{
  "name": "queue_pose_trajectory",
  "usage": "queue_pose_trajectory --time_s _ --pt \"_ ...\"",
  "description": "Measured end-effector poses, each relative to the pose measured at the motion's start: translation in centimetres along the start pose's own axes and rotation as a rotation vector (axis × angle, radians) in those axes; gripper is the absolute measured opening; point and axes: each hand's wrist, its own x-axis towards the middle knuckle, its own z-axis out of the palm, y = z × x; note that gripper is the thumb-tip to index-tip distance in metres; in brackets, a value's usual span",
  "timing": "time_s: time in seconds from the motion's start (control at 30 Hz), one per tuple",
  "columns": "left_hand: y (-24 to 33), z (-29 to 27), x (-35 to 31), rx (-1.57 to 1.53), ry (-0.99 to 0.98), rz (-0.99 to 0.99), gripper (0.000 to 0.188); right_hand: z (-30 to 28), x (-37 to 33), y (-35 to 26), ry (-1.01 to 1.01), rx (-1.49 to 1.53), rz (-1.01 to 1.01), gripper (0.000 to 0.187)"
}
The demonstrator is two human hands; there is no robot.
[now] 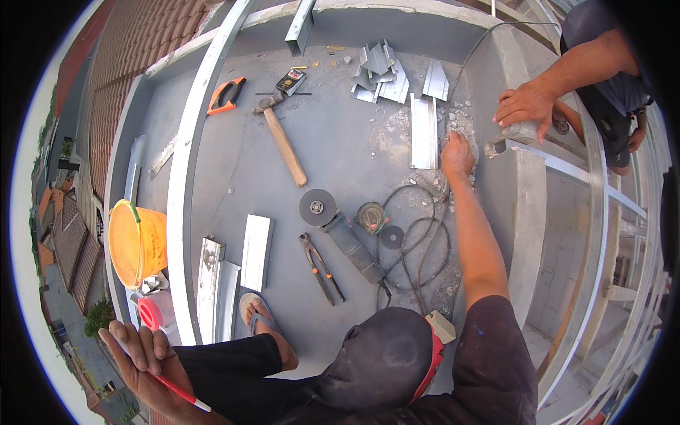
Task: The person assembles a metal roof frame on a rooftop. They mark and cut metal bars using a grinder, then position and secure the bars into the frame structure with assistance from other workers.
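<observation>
My left hand (145,361) is at the lower left, fingers curled round a slim red pencil (177,391) with a white end. My right arm reaches forward, and my right hand (458,157) is closed beside a silver metal channel piece (423,133), over loose rubble. What its fingers pinch, if anything, is hidden. Nearer to me lie an angle grinder (347,241) with a dark disc, a round tape measure (371,218), a small loose disc (392,237) and pincers (320,268) with orange marks. A wooden-handled hammer (282,142) lies farther forward.
A co-worker's hand (528,110) rests on the ledge at right. A long metal beam (195,156) crosses the left side beside a yellow bucket (138,244). An orange-handled saw (227,95), cut metal pieces (380,71) and a coiled cord (425,234) lie on the floor.
</observation>
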Motion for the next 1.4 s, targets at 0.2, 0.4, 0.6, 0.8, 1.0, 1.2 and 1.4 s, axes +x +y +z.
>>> queue_pose_trajectory --time_s 0.2,0.4,0.6,0.8,1.0,1.2,1.4 --pt "-0.5 -2.0 -0.2 0.098 -0.073 0.057 0.021 -1.6 -1.6 -2.3 -0.062 0.274 0.215 0.029" --pt "-0.7 -1.2 0.1 -0.038 -0.346 -0.058 0.028 -2.3 1.7 -0.4 -0.336 1.373 0.709 0.021" --pt "-1.0 0.9 -0.5 -0.117 -0.145 -0.116 0.042 -4.2 -0.8 -7.5 -0.469 0.909 0.251 0.023" --pt "-1.8 1.6 -4.5 -0.115 -0.423 -0.729 0.045 -5.9 -12.4 -27.2 -0.997 0.538 -0.539 0.020" --pt "-0.1 0.3 -6.7 -0.210 -0.545 -0.707 0.047 -16.4 -22.3 -51.5 -1.265 0.721 -0.984 0.030" --pt "0.9 -2.3 -6.3 -0.336 -0.521 -0.641 0.047 -18.9 -24.5 -57.4 -1.059 1.059 -0.849 0.049" --pt "1.0 -3.9 -3.8 -0.347 -0.309 -0.140 0.044 -23.3 -23.6 -40.9 -1.443 0.873 -0.679 0.050"
